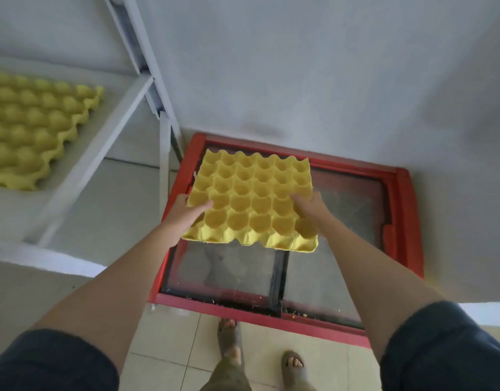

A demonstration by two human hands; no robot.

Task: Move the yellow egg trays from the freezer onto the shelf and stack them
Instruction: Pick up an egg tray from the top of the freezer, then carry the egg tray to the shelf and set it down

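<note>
A yellow egg tray with its cups facing up hangs above the red-framed chest freezer, whose glass lids are shut. My left hand grips the tray's left edge, thumb on top. My right hand grips its right edge near the front corner. Another yellow egg tray, bumps upward, lies on the white shelf at the left; whether it is one tray or a stack I cannot tell.
The white shelf's metal post and frame stand between the shelf and the freezer. A pale wall rises behind the freezer. My sandalled feet stand on the tiled floor in front of it.
</note>
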